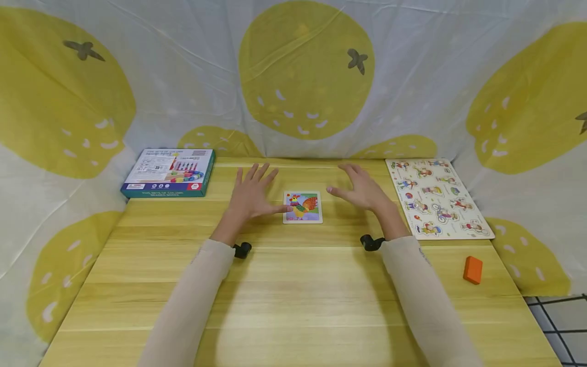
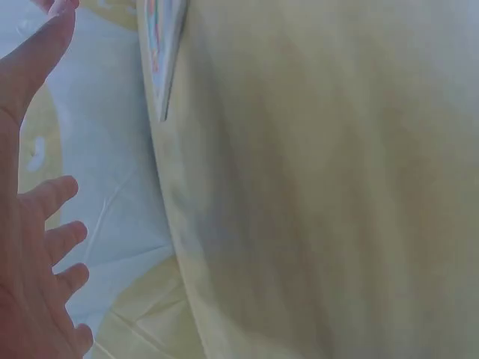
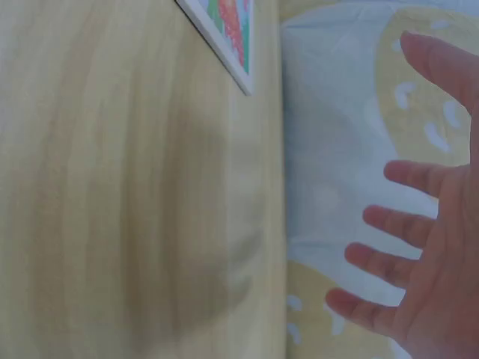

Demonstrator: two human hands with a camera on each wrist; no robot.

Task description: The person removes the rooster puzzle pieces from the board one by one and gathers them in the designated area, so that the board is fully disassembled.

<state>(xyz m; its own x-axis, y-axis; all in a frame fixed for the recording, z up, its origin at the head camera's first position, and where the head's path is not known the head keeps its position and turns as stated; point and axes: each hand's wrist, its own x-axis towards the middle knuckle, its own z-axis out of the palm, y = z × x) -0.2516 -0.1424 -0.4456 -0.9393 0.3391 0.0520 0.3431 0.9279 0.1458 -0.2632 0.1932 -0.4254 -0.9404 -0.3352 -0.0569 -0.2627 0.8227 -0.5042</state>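
A small square rooster picture puzzle (image 1: 303, 208) with a pale border lies flat on the wooden table. My left hand (image 1: 253, 194) hovers left of it, fingers spread, its thumb overlapping the picture's left edge in the head view. On the other side my right hand (image 1: 362, 189) is held with fingers apart and nothing between them. The left wrist view has the spread left hand (image 2: 34, 217) at its left border and a corner of the rooster puzzle (image 2: 163, 60) at the top. In the right wrist view, the right hand's fingers (image 3: 397, 224) extend loosely, apart from the puzzle (image 3: 228, 34).
At the back left lies a boxed bead set (image 1: 168, 172). A pegboard (image 1: 438, 199) with several cartoon figures is at the back right, and an orange block (image 1: 473, 270) sits in front of it. A lemon-patterned cloth (image 1: 183, 76) hangs behind the table (image 1: 298, 300).
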